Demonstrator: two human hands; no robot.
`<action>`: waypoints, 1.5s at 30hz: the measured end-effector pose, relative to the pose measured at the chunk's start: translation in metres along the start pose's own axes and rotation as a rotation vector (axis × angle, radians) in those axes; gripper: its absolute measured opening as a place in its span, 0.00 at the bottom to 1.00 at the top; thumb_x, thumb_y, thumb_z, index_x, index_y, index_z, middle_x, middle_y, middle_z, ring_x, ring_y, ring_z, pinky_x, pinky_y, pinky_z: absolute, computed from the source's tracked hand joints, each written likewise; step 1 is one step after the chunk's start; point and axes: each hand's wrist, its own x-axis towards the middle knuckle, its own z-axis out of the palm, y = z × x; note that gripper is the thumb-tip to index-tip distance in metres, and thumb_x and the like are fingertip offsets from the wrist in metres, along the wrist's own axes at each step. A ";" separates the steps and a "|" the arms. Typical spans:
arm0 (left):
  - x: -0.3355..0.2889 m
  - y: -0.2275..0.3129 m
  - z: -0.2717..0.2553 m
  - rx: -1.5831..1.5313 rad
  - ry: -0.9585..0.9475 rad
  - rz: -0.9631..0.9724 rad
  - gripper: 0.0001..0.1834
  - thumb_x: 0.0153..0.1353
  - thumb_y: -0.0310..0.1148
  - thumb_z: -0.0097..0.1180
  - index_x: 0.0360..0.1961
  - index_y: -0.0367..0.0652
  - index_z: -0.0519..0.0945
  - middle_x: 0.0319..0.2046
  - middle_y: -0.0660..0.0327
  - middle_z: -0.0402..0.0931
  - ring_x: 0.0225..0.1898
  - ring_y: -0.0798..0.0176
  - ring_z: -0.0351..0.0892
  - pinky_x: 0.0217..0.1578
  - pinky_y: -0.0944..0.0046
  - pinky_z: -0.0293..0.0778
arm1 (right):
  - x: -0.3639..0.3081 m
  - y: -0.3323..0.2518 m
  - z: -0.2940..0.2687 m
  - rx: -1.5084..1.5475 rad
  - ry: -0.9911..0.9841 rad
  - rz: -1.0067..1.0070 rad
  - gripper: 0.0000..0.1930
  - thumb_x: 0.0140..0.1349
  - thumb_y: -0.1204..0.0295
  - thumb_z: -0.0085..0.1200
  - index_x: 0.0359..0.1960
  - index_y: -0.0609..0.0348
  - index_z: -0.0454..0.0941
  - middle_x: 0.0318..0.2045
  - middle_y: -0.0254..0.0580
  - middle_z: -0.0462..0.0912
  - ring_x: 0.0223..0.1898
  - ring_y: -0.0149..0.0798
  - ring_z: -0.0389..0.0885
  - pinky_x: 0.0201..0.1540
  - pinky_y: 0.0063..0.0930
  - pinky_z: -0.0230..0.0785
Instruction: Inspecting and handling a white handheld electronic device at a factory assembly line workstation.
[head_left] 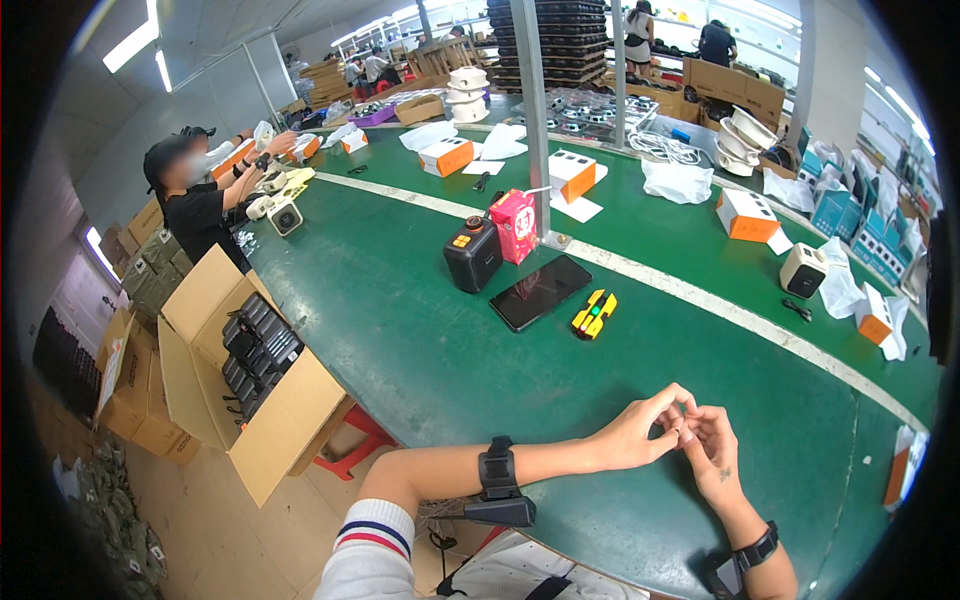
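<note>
Above the near part of the green table, my left hand [635, 432] and my right hand [713, 455] meet at the fingertips. Both are closed in a pinch against each other; whatever lies between the fingers, if anything, is too small or hidden to make out. Black straps with small devices circle both my forearms. Beyond the hands lies a yellow and black gadget [595, 314] with a green light. Beside it a black smartphone [540, 292] rests flat. Farther left stand a black box-shaped device [472, 254] with orange buttons and a pink packet [514, 226].
An open carton [277, 432] of black packaged devices stands left of the table [390, 350]. A metal post [532, 110] rises behind the packet. Across a white strip lie orange-white boxes [747, 215], plastic bags [677, 181] and a cream device [803, 270]. A co-worker [195, 205] handles items at the far left.
</note>
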 end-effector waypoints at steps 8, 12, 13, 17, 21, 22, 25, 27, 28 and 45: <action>0.001 -0.001 0.000 -0.035 -0.007 0.010 0.12 0.61 0.21 0.48 0.45 0.40 0.65 0.31 0.59 0.75 0.33 0.68 0.76 0.38 0.67 0.73 | 0.000 0.000 0.000 -0.015 -0.015 0.003 0.10 0.65 0.78 0.44 0.47 0.63 0.63 0.37 0.38 0.75 0.36 0.28 0.73 0.42 0.22 0.68; 0.001 -0.001 0.001 -0.054 -0.010 -0.002 0.11 0.61 0.21 0.47 0.44 0.39 0.65 0.30 0.59 0.75 0.33 0.68 0.76 0.37 0.66 0.73 | 0.000 0.000 0.000 -0.005 -0.021 -0.012 0.09 0.65 0.78 0.44 0.47 0.62 0.64 0.37 0.38 0.75 0.36 0.28 0.73 0.41 0.23 0.68; 0.001 -0.001 0.001 -0.031 -0.004 0.003 0.11 0.61 0.21 0.47 0.44 0.39 0.65 0.30 0.59 0.75 0.33 0.68 0.76 0.37 0.66 0.73 | 0.000 0.001 0.000 -0.019 -0.016 -0.012 0.09 0.65 0.78 0.44 0.47 0.62 0.64 0.37 0.38 0.75 0.36 0.28 0.73 0.41 0.23 0.68; 0.001 0.004 -0.001 0.036 -0.018 0.027 0.11 0.59 0.21 0.48 0.43 0.40 0.66 0.30 0.59 0.74 0.32 0.67 0.76 0.37 0.65 0.73 | -0.001 0.003 -0.001 -0.025 -0.018 -0.007 0.08 0.65 0.78 0.44 0.46 0.63 0.64 0.36 0.38 0.76 0.34 0.28 0.73 0.40 0.23 0.69; 0.003 0.020 -0.009 0.433 -0.104 0.201 0.15 0.53 0.22 0.52 0.43 0.42 0.68 0.30 0.59 0.75 0.31 0.60 0.78 0.36 0.60 0.72 | 0.000 0.005 -0.002 -0.078 -0.030 -0.062 0.06 0.66 0.78 0.41 0.44 0.64 0.65 0.34 0.38 0.77 0.32 0.27 0.74 0.39 0.23 0.69; 0.004 0.026 -0.012 0.441 -0.107 0.216 0.15 0.53 0.22 0.52 0.43 0.42 0.68 0.30 0.59 0.75 0.31 0.60 0.78 0.36 0.60 0.72 | 0.001 0.005 -0.003 -0.081 -0.025 -0.094 0.06 0.67 0.78 0.40 0.43 0.64 0.66 0.33 0.39 0.77 0.32 0.27 0.74 0.38 0.22 0.69; 0.005 0.047 -0.030 1.000 -0.033 0.373 0.15 0.51 0.30 0.55 0.42 0.46 0.73 0.31 0.59 0.76 0.34 0.56 0.77 0.36 0.57 0.69 | -0.001 0.005 -0.003 -0.079 -0.054 -0.095 0.08 0.67 0.77 0.38 0.44 0.64 0.67 0.29 0.39 0.78 0.30 0.28 0.75 0.38 0.22 0.69; 0.006 0.059 -0.059 1.021 0.178 0.371 0.13 0.50 0.29 0.56 0.39 0.43 0.76 0.34 0.56 0.77 0.37 0.54 0.76 0.38 0.55 0.71 | -0.002 0.005 -0.005 -0.129 -0.060 -0.068 0.08 0.66 0.76 0.38 0.44 0.64 0.67 0.26 0.39 0.79 0.29 0.29 0.76 0.36 0.23 0.70; 0.004 0.064 -0.079 1.124 0.309 0.360 0.14 0.48 0.29 0.56 0.39 0.44 0.76 0.33 0.57 0.75 0.36 0.54 0.76 0.39 0.56 0.69 | -0.003 0.005 -0.006 -0.176 -0.067 -0.076 0.08 0.66 0.77 0.38 0.45 0.64 0.67 0.25 0.40 0.79 0.29 0.29 0.76 0.36 0.24 0.70; -0.052 0.009 -0.247 1.277 0.980 -0.019 0.24 0.50 0.37 0.64 0.48 0.45 0.70 0.39 0.50 0.77 0.41 0.49 0.78 0.42 0.55 0.73 | -0.001 0.002 -0.004 -0.226 -0.088 -0.092 0.09 0.62 0.78 0.41 0.44 0.63 0.67 0.24 0.40 0.80 0.29 0.32 0.79 0.38 0.26 0.71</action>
